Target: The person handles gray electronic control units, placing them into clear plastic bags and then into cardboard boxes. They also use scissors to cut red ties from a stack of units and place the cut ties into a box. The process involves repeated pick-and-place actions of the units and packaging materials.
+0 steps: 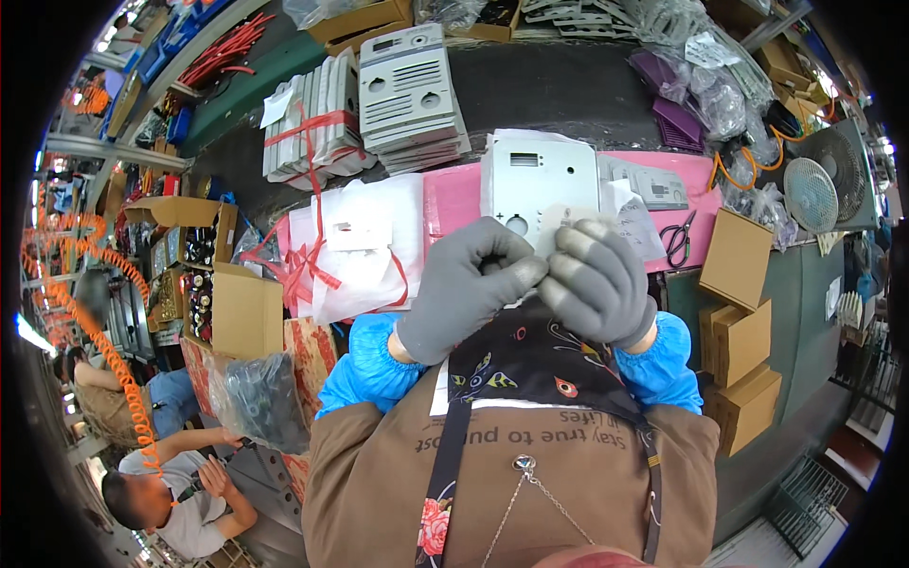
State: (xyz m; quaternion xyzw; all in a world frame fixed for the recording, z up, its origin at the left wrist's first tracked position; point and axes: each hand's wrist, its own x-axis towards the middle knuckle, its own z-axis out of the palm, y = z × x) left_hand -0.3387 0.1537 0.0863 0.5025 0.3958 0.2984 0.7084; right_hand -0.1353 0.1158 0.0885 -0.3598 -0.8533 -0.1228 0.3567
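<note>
Both hands wear grey gloves with paler fingertips and meet just over the near edge of a light metal panel. The panel has a rectangular slot and round holes, and lies on white sheeting. My left hand is closed, thumb and forefinger pinched together. Its fingertips almost touch my right hand, whose fingers are curled in. A thin pale piece shows beside the right fingertips; whether it is held cannot be made out. Anything inside the fingers is hidden.
Pink sheeting covers the bench. Stacked printed panels and a red-tied bundle stand behind. Black scissors, cardboard boxes and a fan are on the right. At lower left another person works.
</note>
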